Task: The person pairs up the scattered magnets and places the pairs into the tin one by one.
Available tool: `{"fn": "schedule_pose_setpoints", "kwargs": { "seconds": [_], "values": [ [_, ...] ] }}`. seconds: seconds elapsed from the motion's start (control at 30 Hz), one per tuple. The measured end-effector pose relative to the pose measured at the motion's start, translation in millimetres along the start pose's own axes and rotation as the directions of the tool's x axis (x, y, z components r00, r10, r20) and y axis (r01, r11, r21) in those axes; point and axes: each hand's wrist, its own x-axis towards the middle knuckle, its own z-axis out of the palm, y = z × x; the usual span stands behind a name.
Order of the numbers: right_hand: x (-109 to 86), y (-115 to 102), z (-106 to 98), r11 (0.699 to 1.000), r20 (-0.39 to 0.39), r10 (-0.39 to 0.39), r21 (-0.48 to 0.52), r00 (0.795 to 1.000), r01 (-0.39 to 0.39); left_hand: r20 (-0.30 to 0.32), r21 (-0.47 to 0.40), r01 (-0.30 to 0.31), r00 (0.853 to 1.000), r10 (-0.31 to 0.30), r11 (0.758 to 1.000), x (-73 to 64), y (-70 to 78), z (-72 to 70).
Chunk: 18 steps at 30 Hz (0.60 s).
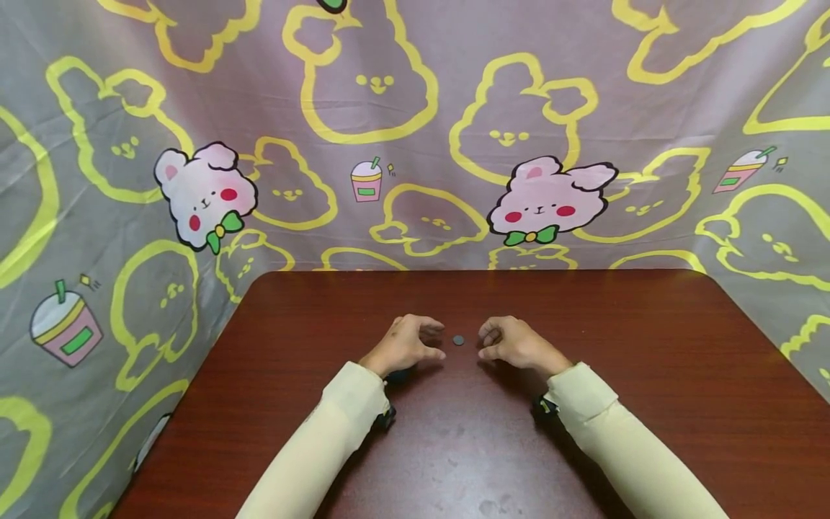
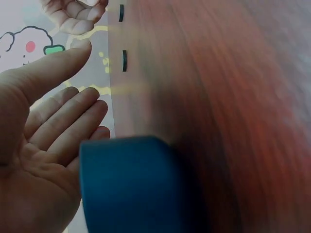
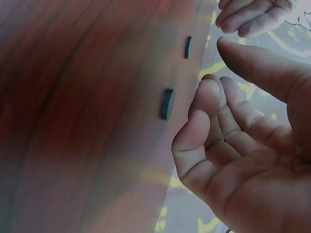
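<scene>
A small dark grey disc (image 1: 458, 340) lies on the table between the two hands. Both wrist views catch two such thin discs: a nearer disc (image 2: 125, 60) and a farther disc (image 2: 121, 13) from the left, a larger-looking disc (image 3: 167, 104) and a smaller-looking disc (image 3: 188, 47) from the right. My left hand (image 1: 408, 344) hovers left of the disc, fingers fairly straight, holding nothing. Beside its palm stands a blue rounded object (image 2: 131, 189), mostly hidden under the wrist in the head view. My right hand (image 1: 516, 344), fingers loosely bent, holds nothing right of the disc.
The reddish-brown wooden table (image 1: 648, 324) has rounded far corners. A grey cloth (image 1: 421, 43) with yellow outlines and cartoon rabbits hangs behind it and along both sides. Dark straps (image 1: 547, 406) sit at the cream sleeves' cuffs.
</scene>
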Motion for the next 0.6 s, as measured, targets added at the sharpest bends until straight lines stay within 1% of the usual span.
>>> {"fn": "schedule_pose_setpoints", "kwargs": {
  "seconds": [0.1, 0.27, 0.4, 0.6],
  "values": [
    [-1.0, 5, -3, 1.000, -0.014, -0.002, -0.017, 1.000, 0.002, 0.010, 0.002, 0.009, 1.000, -0.009, 1.000, 5.4, 2.2, 4.2],
    [-4.0, 7, -7, 1.000, -0.036, -0.011, -0.025, 0.999, 0.010, 0.014, 0.024, 0.020, 1.000, -0.020, 1.000, 11.3, 5.0, 10.4],
    [-4.5, 10, -9, 0.999, -0.058, -0.022, -0.037, 0.998, 0.020, 0.013, 0.022, 0.033, 0.999, -0.033, 0.999, 14.7, 6.7, 14.4],
    [-6.1, 15, -11, 0.999, -0.078, -0.013, -0.050, 0.997, 0.009, 0.014, 0.026, 0.055, 0.998, -0.055, 0.998, 18.6, 7.4, 19.8]
  ]
}}
